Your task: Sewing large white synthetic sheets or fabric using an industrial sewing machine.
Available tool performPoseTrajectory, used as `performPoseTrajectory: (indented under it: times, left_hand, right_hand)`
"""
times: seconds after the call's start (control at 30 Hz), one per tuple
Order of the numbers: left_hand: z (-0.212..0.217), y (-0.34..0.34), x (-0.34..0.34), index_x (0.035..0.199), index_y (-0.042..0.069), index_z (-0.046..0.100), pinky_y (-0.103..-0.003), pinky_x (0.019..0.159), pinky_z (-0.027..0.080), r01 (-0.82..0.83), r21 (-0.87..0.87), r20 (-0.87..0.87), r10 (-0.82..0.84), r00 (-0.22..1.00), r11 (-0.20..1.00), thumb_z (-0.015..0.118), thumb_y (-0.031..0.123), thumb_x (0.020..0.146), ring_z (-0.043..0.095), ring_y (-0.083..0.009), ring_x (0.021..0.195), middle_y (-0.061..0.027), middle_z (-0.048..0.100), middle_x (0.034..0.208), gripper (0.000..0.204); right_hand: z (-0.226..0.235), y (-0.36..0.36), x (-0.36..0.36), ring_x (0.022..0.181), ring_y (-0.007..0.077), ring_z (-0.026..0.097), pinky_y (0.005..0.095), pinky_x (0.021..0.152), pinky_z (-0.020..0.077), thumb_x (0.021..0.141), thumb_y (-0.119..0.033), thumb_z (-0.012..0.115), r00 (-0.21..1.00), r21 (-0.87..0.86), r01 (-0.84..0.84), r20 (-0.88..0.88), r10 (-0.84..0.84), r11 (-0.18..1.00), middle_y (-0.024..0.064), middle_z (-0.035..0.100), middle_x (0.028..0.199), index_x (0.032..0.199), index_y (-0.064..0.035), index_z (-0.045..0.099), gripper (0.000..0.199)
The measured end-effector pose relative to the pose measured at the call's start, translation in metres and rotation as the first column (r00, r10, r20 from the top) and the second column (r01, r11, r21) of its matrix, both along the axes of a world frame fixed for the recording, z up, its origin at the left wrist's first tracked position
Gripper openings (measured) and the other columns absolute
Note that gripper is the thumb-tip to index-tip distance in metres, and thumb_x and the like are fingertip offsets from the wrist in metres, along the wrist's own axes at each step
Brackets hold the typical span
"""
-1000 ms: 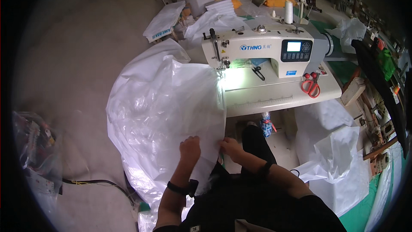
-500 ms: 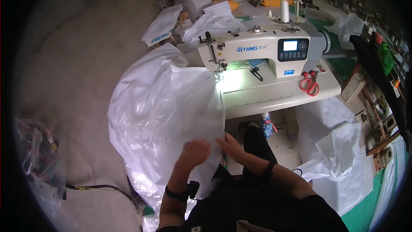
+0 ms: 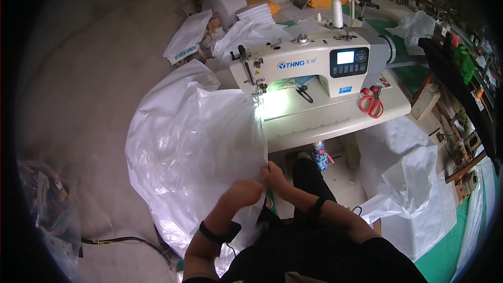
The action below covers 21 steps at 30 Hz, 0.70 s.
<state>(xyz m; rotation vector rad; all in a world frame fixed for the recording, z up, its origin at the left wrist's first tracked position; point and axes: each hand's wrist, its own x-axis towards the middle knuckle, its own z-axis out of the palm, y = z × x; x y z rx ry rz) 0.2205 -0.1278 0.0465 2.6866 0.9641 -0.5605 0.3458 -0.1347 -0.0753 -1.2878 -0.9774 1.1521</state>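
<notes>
Plastic sheeting (image 3: 194, 147), clear and crinkled, billows in a big mound to the left of the table (image 3: 335, 118) and hangs down toward the floor (image 3: 89, 73); its upper corner reaches up to the needle end of the white sewing machine (image 3: 309, 65), where a small lamp lights the table top. The person's left hand (image 3: 242, 193) is curled closed on the near edge of the sheeting, fingers (image 3: 254, 186) folded over the film. The right hand (image 3: 273, 174) sits just beside it, touching it, its fingers pinched shut on the same edge. Both forearms come up from the lower edge of the view, each with a dark band at the wrist.

On the table, a pair of red-handled scissors (image 3: 372, 102) lies to the right of the machine, and a small dark pair of snips (image 3: 302, 93) lies under the machine's arm. A white thread cone (image 3: 338, 13) stands behind the machine. Under the table a small patterned bottle (image 3: 319, 157) stands on the floor. More white sheet material (image 3: 414, 188) is piled to the right of the person, and white stacks and rolls (image 3: 251, 15) lie beyond the table
</notes>
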Motion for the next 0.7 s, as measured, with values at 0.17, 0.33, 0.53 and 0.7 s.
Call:
performPoseTrajectory:
  times: [0.17,0.33,0.53,0.7]
  left_hand:
    - [0.003,0.106,0.021,0.099,0.004,0.067,-0.046,0.086,0.049,-0.273,0.102,0.670,0.137,0.730,0.957,0.052,0.013,0.086,0.061,-0.0391,0.096,-0.0184,0.066,0.102,0.022]
    - [-0.046,0.152,0.048,0.114,0.009,0.065,-0.044,0.093,0.045,-0.197,0.342,0.674,-0.094,0.733,0.919,0.050,0.011,0.088,0.057,-0.0343,0.106,-0.0114,0.062,0.119,0.030]
    - [-0.045,0.137,0.050,0.107,0.012,0.068,-0.043,0.093,0.045,-0.204,0.381,0.615,-0.083,0.784,0.902,0.053,0.015,0.087,0.057,-0.0332,0.106,-0.0052,0.063,0.121,0.025]
    - [-0.029,0.121,0.009,0.102,0.013,0.070,-0.044,0.097,0.043,-0.270,0.240,0.706,0.023,0.707,0.932,0.055,0.018,0.087,0.055,-0.0329,0.112,-0.0086,0.063,0.119,0.021]
  right_hand:
    - [0.012,-0.014,-0.006,0.091,0.0481,0.059,0.0489,0.075,0.0472,0.095,-0.016,0.047,0.948,0.025,0.102,0.300,-0.105,0.994,0.0290,0.061,0.094,0.108,0.0008,0.049,0.021]
    - [0.030,-0.031,0.014,0.084,0.0483,0.061,0.0500,0.071,0.0491,0.095,-0.014,0.046,0.891,0.209,0.089,0.420,-0.171,0.974,0.0287,0.061,0.087,0.124,0.0003,0.043,0.033]
    - [0.055,-0.044,0.035,0.069,0.0393,0.066,0.0445,0.064,0.0535,0.086,-0.008,0.053,0.487,0.042,-0.168,0.872,0.046,0.985,0.0218,0.064,0.077,0.137,0.0071,0.035,0.056]
    - [0.061,-0.039,0.037,0.069,0.0353,0.067,0.0425,0.063,0.0535,0.081,-0.005,0.055,0.348,-0.098,-0.202,0.923,0.164,0.975,0.0191,0.065,0.078,0.138,0.0061,0.035,0.062]
